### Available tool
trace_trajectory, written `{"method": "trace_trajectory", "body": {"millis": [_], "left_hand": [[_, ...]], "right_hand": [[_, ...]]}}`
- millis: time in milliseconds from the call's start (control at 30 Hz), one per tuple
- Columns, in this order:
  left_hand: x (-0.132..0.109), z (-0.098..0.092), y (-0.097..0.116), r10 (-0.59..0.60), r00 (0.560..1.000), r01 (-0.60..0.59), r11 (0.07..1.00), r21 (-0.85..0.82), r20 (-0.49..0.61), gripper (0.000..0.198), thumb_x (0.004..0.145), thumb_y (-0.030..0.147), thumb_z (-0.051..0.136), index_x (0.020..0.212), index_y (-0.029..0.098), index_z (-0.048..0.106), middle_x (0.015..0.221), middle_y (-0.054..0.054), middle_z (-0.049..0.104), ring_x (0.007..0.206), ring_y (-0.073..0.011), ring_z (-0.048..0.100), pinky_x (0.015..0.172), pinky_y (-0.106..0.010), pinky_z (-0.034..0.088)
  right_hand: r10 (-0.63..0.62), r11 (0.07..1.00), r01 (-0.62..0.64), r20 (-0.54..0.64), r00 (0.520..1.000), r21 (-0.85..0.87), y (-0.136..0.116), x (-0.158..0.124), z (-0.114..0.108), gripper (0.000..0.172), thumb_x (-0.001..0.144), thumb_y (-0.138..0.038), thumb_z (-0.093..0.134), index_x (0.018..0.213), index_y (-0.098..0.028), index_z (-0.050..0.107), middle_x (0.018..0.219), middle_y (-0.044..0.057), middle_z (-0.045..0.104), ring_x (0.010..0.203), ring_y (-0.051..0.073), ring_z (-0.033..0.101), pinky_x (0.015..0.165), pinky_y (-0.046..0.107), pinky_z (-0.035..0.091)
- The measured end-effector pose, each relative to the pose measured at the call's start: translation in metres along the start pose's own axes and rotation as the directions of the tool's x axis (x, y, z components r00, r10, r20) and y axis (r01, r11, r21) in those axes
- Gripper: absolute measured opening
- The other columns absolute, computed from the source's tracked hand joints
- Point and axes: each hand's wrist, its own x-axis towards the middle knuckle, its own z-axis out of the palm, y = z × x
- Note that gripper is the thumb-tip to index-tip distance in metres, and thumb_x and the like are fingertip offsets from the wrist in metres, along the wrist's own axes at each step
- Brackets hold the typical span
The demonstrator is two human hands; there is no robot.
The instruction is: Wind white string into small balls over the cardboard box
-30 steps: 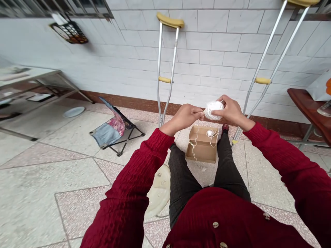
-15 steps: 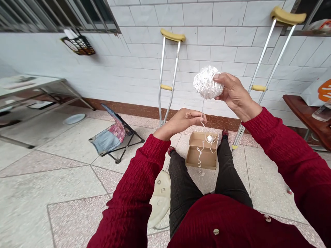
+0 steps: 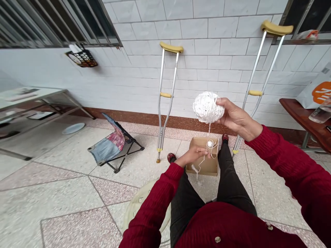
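Observation:
My right hand (image 3: 234, 117) is raised in front of me and grips a white ball of string (image 3: 207, 107). A strand of the string (image 3: 209, 130) hangs straight down from the ball. My left hand (image 3: 194, 154) is lower, between my knees, with its fingers pinched on that strand. Below it an open cardboard box (image 3: 206, 164) lies on the floor between my legs. Inside the box lie a small white ball (image 3: 210, 143) and loose loops of string.
Two metal crutches (image 3: 165, 100) (image 3: 258, 82) lean on the white tiled wall. A small folding stool (image 3: 113, 143) stands on the floor to the left, with a metal table (image 3: 33, 98) beyond it. A wooden bench (image 3: 305, 119) with a bag is at right. A pale plate (image 3: 134, 210) lies by my left leg.
My left hand has dropped from chest height down to the box, drawing the strand longer. My right hand with the ball rose, then came down a little. The view tilted upward.

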Motion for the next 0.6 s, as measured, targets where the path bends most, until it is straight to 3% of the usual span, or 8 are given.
{"method": "trace_trajectory", "body": {"millis": [100,233,300,433,600], "left_hand": [[0.006,0.01,-0.027,-0.03,1.0,0.03,1.0,-0.01,0.006,0.038,0.088,0.049,0.057,0.087,0.016,0.076,0.097,-0.008,0.075,0.095,-0.0211,0.066,0.092,-0.031,0.046],[0.012,0.025,-0.051,-0.02,0.997,0.022,1.0,-0.022,0.078,0.038,0.091,0.046,0.053,0.087,0.016,0.075,0.096,-0.008,0.074,0.095,-0.0205,0.065,0.094,-0.031,0.046],[0.014,0.035,-0.062,-0.047,0.997,0.048,0.999,-0.014,0.062,0.036,0.092,0.043,0.051,0.085,0.016,0.074,0.095,-0.008,0.074,0.094,-0.0209,0.065,0.094,-0.033,0.046],[0.017,0.049,-0.079,-0.107,0.986,0.11,0.994,0.015,-0.129,0.025,0.084,0.026,0.058,0.103,0.017,0.072,0.106,-0.009,0.073,0.104,-0.0239,0.064,0.099,-0.037,0.046],[0.008,0.04,-0.072,-0.093,0.936,0.112,0.993,0.037,-0.34,0.047,0.077,0.011,0.054,0.123,0.019,0.063,0.128,-0.009,0.065,0.125,-0.0236,0.055,0.113,-0.04,0.035]], "right_hand": [[0.076,0.996,-0.076,0.015,0.997,0.044,0.018,-0.01,-0.005,0.051,0.072,-0.063,0.066,0.104,-0.023,0.061,0.086,0.006,0.064,0.079,0.02,0.06,0.056,0.03,0.053],[0.146,0.973,-0.148,0.023,0.989,0.18,0.04,-0.011,-0.014,0.042,0.074,-0.054,0.067,0.101,-0.023,0.061,0.084,0.004,0.064,0.072,0.017,0.059,0.052,0.027,0.05],[0.183,0.952,-0.182,0.018,0.983,0.247,0.053,-0.009,-0.018,0.038,0.073,-0.049,0.069,0.098,-0.022,0.062,0.081,0.003,0.064,0.067,0.016,0.058,0.05,0.025,0.047],[0.264,0.899,-0.22,-0.069,0.962,0.379,0.091,-0.003,-0.025,0.034,0.069,-0.044,0.073,0.091,-0.02,0.062,0.074,0.001,0.064,0.061,0.013,0.056,0.045,0.021,0.043],[0.308,0.882,-0.207,-0.186,0.933,0.424,0.141,-0.001,-0.036,0.032,0.067,-0.041,0.076,0.087,-0.019,0.065,0.074,0.001,0.064,0.059,0.011,0.056,0.043,0.02,0.044]]}}
